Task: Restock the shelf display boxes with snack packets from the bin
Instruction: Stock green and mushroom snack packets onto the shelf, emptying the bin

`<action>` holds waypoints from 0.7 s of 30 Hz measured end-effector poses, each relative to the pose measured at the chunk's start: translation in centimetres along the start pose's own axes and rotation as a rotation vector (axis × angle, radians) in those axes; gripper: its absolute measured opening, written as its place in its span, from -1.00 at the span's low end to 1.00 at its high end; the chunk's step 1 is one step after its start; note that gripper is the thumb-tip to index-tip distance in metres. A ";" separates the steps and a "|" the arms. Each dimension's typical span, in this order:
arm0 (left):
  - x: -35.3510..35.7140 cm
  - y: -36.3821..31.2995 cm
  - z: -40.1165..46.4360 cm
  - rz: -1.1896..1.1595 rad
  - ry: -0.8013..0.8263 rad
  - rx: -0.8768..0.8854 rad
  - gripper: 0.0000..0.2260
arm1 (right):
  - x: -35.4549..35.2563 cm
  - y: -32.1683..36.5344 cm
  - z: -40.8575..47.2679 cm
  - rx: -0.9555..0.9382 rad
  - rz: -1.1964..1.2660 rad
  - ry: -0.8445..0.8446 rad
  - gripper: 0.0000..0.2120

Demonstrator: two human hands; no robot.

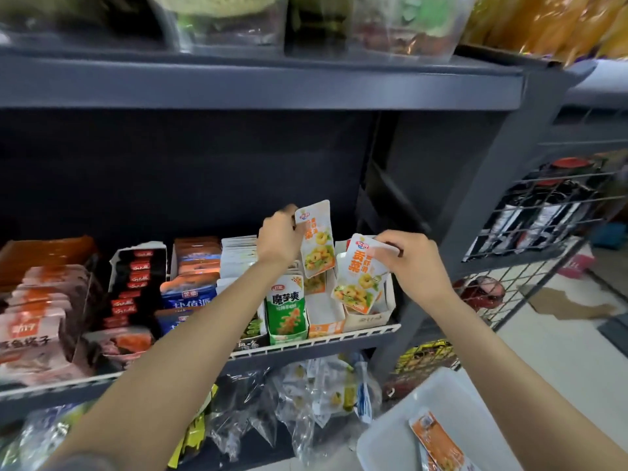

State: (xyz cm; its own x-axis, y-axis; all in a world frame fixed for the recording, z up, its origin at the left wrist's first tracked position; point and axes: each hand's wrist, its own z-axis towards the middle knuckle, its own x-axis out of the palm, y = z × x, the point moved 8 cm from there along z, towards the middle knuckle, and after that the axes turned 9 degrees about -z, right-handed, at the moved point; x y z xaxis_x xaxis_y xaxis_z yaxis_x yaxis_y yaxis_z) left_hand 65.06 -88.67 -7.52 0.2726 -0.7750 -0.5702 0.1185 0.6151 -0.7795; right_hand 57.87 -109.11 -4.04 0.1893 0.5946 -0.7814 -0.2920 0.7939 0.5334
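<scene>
Orange-and-white packets are in both my hands in the head view, raised over the far right end of the dark grey shelf [306,351]. My left hand [278,237] has its fingers curled round the top corner of one snack packet [317,243], which hangs upright with its lower edge above a display box [328,321] printed orange along its front. My right hand [414,263] pinches the top edge of a second packet [360,273] between thumb and fingertips; that packet tilts to the left and its bottom dips into the white display box [373,314] at the very end of the row, right beneath my right hand. Just left of and below my left hand stands a box of green packets [287,314], and further left past my left forearm sit boxes of blue, black and reddish snacks. Below and behind my right wrist, at the lower right, the white bin [407,433] holds another orange packet [438,443] lying flat. A wire basket rack [530,226] stands off to the right of my right hand.
</scene>
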 end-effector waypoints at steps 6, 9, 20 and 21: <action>3.6 1.2 1.9 0.200 0.141 0.095 -0.81 | 0.9 -0.1 1.0 0.025 -0.020 -0.020 -0.89; 4.6 2.2 2.3 0.366 0.192 0.173 -0.76 | 1.6 -0.4 1.5 0.041 -0.026 -0.008 -0.86; 5.2 4.1 4.5 0.483 0.333 0.231 -0.72 | 5.0 1.0 4.3 0.069 -0.004 0.129 -0.85; 5.2 4.3 4.7 0.464 0.340 0.227 -0.66 | 5.4 1.1 4.8 0.059 -0.017 0.146 -0.85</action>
State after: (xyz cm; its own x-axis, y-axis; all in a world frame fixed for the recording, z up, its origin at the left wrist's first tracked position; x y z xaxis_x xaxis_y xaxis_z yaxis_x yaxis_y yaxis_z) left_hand 71.51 -89.32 -12.62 0.0292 -0.3988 -0.9166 0.2707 0.8859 -0.3768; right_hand 63.03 -104.45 -6.11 0.0543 0.5593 -0.8272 -0.2333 0.8126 0.5342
